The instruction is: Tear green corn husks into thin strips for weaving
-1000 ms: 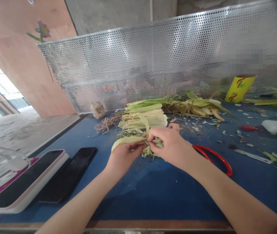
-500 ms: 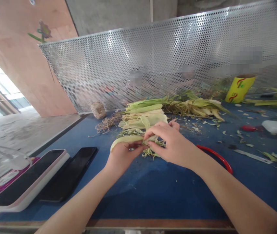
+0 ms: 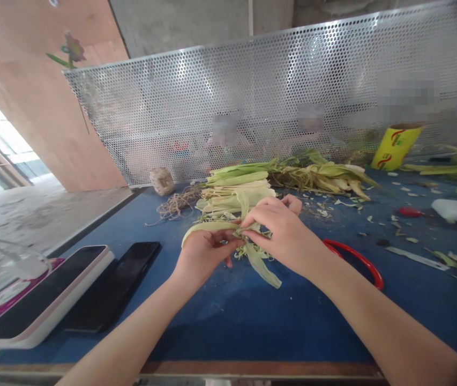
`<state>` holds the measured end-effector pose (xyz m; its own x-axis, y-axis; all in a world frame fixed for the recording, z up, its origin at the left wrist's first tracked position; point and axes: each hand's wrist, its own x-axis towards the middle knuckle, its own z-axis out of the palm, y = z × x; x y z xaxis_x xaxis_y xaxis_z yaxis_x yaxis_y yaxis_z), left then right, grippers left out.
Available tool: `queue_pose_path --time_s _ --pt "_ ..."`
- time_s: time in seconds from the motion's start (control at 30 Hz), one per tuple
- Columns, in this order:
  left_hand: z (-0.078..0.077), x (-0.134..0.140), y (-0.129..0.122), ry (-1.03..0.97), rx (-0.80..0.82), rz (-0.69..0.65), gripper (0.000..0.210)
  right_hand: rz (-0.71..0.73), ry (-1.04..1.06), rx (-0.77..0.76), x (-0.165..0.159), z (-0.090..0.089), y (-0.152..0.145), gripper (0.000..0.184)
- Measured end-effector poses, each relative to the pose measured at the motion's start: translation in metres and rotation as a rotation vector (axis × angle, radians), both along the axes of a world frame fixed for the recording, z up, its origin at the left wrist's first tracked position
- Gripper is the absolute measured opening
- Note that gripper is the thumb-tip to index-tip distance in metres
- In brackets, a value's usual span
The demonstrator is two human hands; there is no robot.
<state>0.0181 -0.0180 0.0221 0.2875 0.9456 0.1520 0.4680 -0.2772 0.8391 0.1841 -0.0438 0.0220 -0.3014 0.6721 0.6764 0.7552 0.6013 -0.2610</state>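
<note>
Both hands meet over the middle of the blue table, closed on pale green corn husk strips (image 3: 263, 269). My left hand (image 3: 204, 251) pinches the strips between thumb and fingers, and one strip curves back over its knuckles. With thumb and forefinger, my right hand (image 3: 278, 222) grips the same strips where they cross. One strip end points up between the hands, another hangs down toward me. Just behind lies a stack of flattened corn husks (image 3: 234, 195). Small husk shreds (image 3: 258, 252) lie under the hands. The fingertips partly hide the crossing point.
At left lie a black phone (image 3: 118, 289) and a white-cased device (image 3: 47, 295). Thin twine (image 3: 178, 205) and a wrapped roll (image 3: 162, 181) sit behind. At right are red-handled scissors (image 3: 359, 260), a blade (image 3: 417, 258) and a yellow tube (image 3: 397, 147). A perforated metal screen (image 3: 252, 86) borders the back.
A husk strip end now hangs down below the hands, where none showed before. The right hand has shifted slightly to the right; the left hand stays nearly in place.
</note>
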Motion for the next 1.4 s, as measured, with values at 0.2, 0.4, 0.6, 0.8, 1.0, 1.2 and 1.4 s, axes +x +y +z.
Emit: queue_pose_path --time_s 0.2,0.4,0.6,0.8,1.0,1.2,1.4 --pt "0.0 0.0 0.0 -0.014 0.015 -0.016 0.009 -0.058 0.057 -0.038 -0.006 0.0 0.001 0.011" --pt "-0.005 0.001 0.001 -0.099 -0.009 -0.025 0.023 0.091 0.016 -0.109 -0.003 0.002 0.0 0.008" --pt "-0.005 0.0 0.006 -0.251 -0.016 -0.082 0.016 0.008 0.038 0.024 0.003 0.006 -0.003 0.01" --pt "-0.004 0.001 0.005 -0.229 -0.023 -0.096 0.012 0.053 0.014 -0.006 -0.003 0.004 -0.003 0.01" --pt "0.001 0.0 0.003 -0.29 -0.034 -0.112 0.019 -0.133 0.351 -0.178 0.004 0.002 -0.002 0.058" --pt "0.001 -0.003 0.003 -0.314 -0.104 -0.239 0.025 0.009 0.228 -0.506 0.007 0.002 0.001 0.054" --pt "0.0 -0.004 0.005 -0.519 -0.203 -0.28 0.018 -0.044 0.346 -0.328 0.008 -0.002 0.007 0.077"
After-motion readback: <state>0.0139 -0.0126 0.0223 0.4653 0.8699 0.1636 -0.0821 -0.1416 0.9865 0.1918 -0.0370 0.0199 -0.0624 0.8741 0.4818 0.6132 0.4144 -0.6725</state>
